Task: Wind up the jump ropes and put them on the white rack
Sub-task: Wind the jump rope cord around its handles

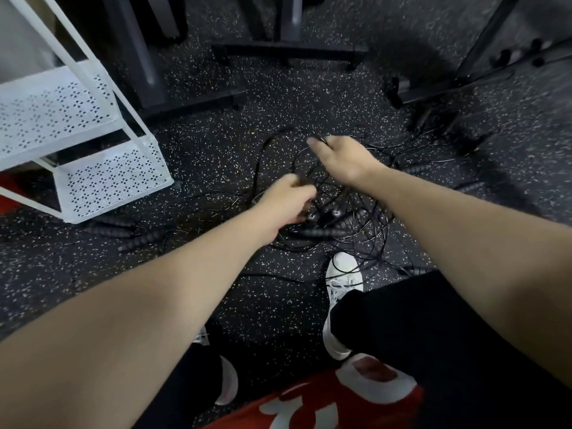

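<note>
A tangle of thin black jump ropes lies on the speckled black floor in front of me. My left hand is closed around the handles of one rope, with loops of cord hanging from it. My right hand is just beyond it, pinching a strand of the same black cord between its fingers. Several ribbed black handles lie loose on the floor to the left, near the foot of the white perforated rack. The rack's two visible shelves are bare.
Dark bases of gym machines stand behind the ropes, and another frame is at the right. More handles lie at the right. My white shoe stands on the edge of the tangle.
</note>
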Tool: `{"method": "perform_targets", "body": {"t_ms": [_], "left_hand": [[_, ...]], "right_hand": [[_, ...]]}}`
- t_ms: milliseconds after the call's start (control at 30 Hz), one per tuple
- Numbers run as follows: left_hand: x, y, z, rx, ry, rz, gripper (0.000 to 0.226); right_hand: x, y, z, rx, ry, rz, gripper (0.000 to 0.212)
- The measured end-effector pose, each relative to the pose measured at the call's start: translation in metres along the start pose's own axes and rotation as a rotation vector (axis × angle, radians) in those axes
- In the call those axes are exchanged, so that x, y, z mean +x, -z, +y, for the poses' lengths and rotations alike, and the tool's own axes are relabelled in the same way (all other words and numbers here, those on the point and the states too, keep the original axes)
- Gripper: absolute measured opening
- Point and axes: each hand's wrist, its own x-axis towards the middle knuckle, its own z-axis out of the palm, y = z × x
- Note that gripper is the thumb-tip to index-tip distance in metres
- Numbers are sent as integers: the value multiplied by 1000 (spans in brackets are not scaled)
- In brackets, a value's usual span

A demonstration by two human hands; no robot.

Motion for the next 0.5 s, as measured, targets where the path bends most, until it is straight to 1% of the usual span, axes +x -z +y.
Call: {"method": "perform_targets", "body": {"t_ms": [33, 100, 167, 233, 267, 333, 433, 500], "left_hand": [[1, -4, -3, 69, -5, -13, 24], [4, -10, -9, 101, -19, -33, 39], [7, -15, -11, 118, -26, -79, 38], [4, -17, -10, 293, -65, -106, 33], [3, -18, -12, 338, -87, -89, 32], [2, -18, -16, 297, -125, -55, 35], [-5, -8, -16, 241, -151, -32, 23], [-10, 0, -14, 158, -151, -18, 19]], "right_hand": [[-1, -1, -5, 31, 9, -4, 41], [-4, -4, -17, 121, 23, -4, 40], [-7, -8, -27, 314, 6, -22, 35], [-9, -10, -36, 543, -30, -62, 32], [-10, -10, -40, 611, -34, -74, 33], [-13, -8, -46, 656, -2, -99, 39], [-17, -6, -45, 594, 11, -187, 51], [-21, -9, -38, 531, -26, -276, 54]]}}
